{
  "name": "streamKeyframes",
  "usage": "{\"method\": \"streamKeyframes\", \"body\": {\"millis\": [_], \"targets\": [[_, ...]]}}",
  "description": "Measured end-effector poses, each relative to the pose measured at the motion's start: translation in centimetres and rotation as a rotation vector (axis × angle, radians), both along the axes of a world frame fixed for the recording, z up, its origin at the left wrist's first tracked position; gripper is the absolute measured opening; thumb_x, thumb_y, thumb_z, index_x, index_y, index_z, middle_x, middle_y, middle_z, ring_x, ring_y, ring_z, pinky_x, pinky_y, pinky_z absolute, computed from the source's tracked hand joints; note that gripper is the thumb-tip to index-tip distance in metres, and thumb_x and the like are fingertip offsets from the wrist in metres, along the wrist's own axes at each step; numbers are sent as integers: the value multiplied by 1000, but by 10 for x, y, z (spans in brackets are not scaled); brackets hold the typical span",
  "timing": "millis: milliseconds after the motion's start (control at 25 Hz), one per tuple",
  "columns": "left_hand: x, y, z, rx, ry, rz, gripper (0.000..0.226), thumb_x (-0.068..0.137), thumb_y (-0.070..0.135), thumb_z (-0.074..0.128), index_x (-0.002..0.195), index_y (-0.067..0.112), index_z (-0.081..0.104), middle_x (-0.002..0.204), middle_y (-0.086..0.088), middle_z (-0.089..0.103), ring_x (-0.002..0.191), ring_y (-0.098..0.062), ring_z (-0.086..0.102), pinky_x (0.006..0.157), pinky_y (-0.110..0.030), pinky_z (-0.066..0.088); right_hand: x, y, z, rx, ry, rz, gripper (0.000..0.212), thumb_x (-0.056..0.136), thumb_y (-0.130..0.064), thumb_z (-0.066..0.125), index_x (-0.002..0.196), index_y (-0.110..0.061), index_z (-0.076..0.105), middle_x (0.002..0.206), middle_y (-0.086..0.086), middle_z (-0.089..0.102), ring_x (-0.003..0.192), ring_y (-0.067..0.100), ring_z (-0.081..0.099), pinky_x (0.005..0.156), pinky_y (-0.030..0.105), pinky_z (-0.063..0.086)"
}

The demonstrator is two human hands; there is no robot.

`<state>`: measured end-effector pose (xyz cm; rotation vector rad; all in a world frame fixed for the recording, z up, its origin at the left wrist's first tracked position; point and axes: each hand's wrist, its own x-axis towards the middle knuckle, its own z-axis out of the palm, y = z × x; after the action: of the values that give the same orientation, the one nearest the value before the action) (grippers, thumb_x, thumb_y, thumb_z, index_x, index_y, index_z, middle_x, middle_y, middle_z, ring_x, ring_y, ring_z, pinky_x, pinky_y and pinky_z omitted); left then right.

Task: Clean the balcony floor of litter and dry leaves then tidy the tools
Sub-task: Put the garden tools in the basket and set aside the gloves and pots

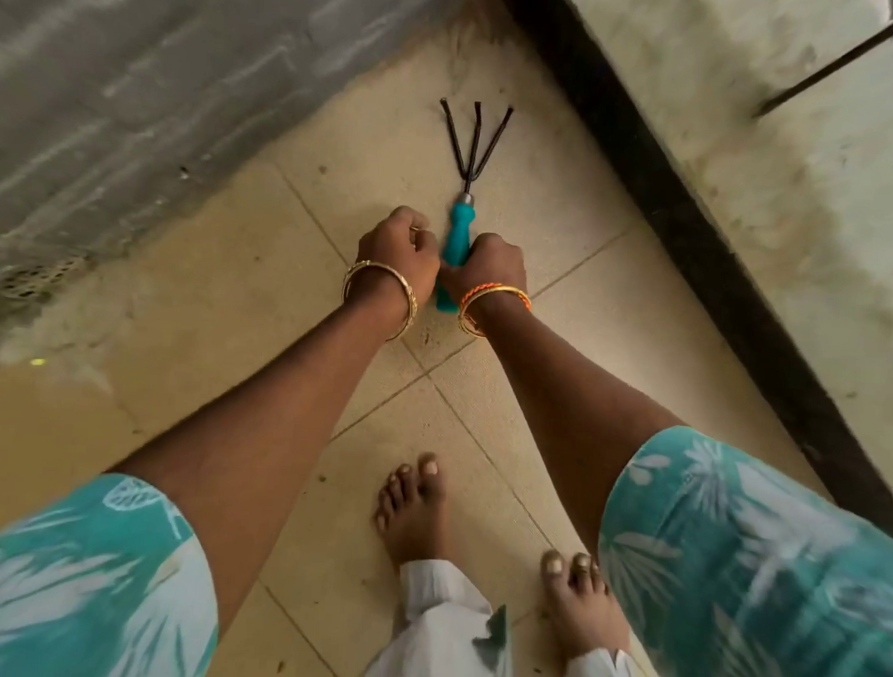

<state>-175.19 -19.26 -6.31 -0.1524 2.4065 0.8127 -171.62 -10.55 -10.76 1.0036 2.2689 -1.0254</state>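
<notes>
The hand rake (463, 206) lies low over the tiled balcony floor (232, 277), prongs pointing toward the corner where debris collects. The right hand (491, 263) grips its teal handle for control. The left hand (402, 249) is curled into a fist beside the handle; whether it also grips cannot be determined.

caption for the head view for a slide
Right hand grips a teal-handled hand rake over the tiled floor, left hand alongside.

Beige tiled floor (221, 287) meets grey wall (139, 69), black threshold (694, 236).
</notes>
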Motion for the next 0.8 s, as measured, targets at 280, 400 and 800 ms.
{"method": "streamKeyframes", "body": {"millis": [280, 400, 800], "targets": [[-8, 19, 52, 79, -307, 203, 42, 91, 40, 57, 118, 9, 57, 109, -6, 61, 99, -21, 57, 76, -30, 44, 44, 5, 74, -39, -30, 51, 37, 84, -34, 66, 110, -9, 59, 98, 7, 64, 80, 14, 59, 72, 24, 50], [5, 25, 114, 221, -469, 364, 38, 86, 42, 65, 107, 10, 61, 98, -2, 64, 90, -15, 59, 68, -27, 46, 78, 5, 146, -18, -30, 113, 34, 85, -38, 64, 107, -13, 60, 91, 3, 62, 81, 14, 57, 74, 28, 51], [101, 10, 310, 439, -648, 490, 12, 95, 24, 57, 83, 19, 56, 89, -3, 69, 80, -13, 68, 74, -28, 48, 204, 19, 342, 130, -58, 149, 37, 87, -35, 58, 118, -16, 54, 109, 6, 57, 97, 23, 53, 75, 32, 46]]}}
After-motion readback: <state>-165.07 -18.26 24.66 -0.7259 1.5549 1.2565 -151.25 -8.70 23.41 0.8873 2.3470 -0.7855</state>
